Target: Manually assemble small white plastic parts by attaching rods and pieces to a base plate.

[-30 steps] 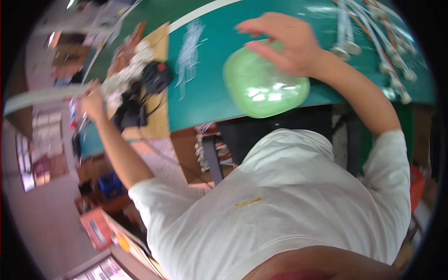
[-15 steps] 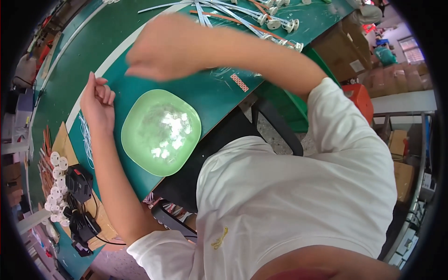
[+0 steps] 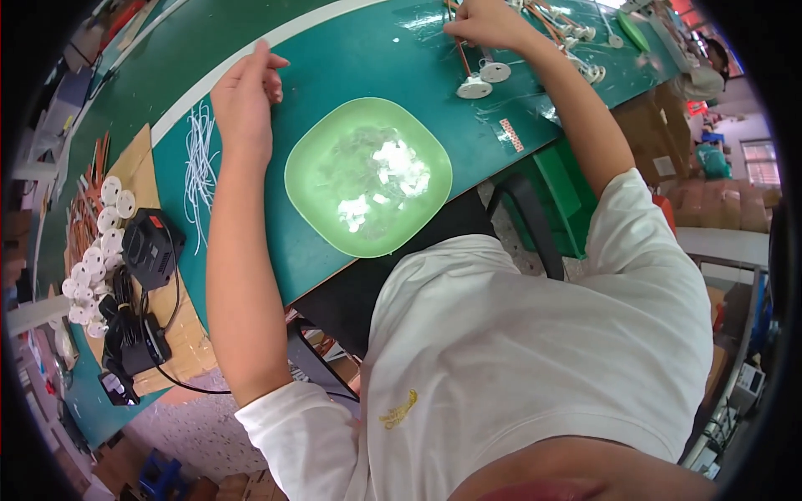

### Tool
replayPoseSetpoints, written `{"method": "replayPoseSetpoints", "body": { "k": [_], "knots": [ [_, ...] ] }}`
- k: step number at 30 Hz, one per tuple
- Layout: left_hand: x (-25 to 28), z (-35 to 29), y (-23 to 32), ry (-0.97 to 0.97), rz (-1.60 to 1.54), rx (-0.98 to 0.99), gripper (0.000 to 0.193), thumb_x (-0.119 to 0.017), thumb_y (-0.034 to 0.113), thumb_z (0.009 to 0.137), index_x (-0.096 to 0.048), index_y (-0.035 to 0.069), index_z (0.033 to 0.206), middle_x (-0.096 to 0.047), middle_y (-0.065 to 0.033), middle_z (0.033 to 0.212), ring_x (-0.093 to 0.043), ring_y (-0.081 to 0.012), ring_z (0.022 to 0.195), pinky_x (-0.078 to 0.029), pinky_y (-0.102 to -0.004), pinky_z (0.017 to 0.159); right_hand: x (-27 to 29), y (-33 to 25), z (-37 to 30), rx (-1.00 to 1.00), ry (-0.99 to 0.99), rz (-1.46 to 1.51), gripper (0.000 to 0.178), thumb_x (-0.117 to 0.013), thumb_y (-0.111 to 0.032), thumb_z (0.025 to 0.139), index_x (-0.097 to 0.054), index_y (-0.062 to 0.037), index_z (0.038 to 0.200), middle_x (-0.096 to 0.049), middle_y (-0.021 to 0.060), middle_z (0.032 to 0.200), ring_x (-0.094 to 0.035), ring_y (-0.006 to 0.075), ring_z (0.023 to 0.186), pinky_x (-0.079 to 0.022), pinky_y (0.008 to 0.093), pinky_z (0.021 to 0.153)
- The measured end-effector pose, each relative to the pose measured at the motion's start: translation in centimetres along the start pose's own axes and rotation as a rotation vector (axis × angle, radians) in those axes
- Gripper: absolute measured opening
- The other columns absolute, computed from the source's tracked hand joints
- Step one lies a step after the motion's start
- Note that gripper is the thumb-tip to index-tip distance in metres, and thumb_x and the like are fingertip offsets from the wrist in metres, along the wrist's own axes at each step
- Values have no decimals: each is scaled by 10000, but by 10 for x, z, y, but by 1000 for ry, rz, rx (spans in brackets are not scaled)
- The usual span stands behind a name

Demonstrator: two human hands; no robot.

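Note:
My right hand (image 3: 491, 23) is at the far edge of the green table, its fingers closed around thin brown strips that end in white round discs (image 3: 474, 87). Part of the strips is hidden behind the hand. My left hand (image 3: 244, 93) hovers left of a light green plate (image 3: 313, 204), fingers loosely bent and apart, with nothing visible in them. Small clear, shiny pieces (image 3: 397, 167) lie in the plate. Beyond my right hand are more disc-ended strips (image 3: 576, 33).
A bundle of white strings (image 3: 199, 163) lies left of my left forearm. Farther left, a black device (image 3: 153, 249) with cables and many white discs (image 3: 92, 267) sit on cardboard. A small red-and-white strip (image 3: 511, 135) lies on the table, above a green bin (image 3: 555, 192).
My right hand has swung right, from above the plate to the disc-ended strips. The view has shifted, so the plate appears farther right. My left fingers have straightened somewhat.

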State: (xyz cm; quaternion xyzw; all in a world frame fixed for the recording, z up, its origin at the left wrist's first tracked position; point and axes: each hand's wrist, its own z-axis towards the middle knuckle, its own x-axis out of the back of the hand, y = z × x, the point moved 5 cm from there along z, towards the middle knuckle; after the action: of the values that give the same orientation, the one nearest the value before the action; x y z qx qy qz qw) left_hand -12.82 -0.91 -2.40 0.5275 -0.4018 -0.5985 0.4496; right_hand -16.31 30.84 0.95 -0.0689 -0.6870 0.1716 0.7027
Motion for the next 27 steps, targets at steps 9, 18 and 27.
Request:
{"method": "replayPoseSetpoints", "body": {
  "k": [9,18,27],
  "knots": [
    [-43,-42,51,-139,697,-480,359,-819,327,764,-733,-1,884,-680,-41,701,-610,-92,604,-498,-231,596,41,-126,-7,214,291,331,294,-651,-288,725,-691,-28,593,-636,118,537,-633,217,499,-527,342,559],
    [-40,-33,38,-198,581,-262,442,-835,311,737,-725,-32,993,-723,-143,844,-709,-168,759,-563,-270,746,46,-186,15,430,384,274,273,-646,-248,696,-651,-6,570,-587,224,573,-629,355,557,-530,404,593],
    [-29,-27,36,-303,-213,1,340,-600,118,956,-569,-86,1227,-652,-185,1144,-668,-267,1037,-539,-337,933,32,-178,-10,854,424,561,74,-668,-97,834,-703,-75,895,-694,56,820,-641,198,669,-492,299,575]
  ]
}}
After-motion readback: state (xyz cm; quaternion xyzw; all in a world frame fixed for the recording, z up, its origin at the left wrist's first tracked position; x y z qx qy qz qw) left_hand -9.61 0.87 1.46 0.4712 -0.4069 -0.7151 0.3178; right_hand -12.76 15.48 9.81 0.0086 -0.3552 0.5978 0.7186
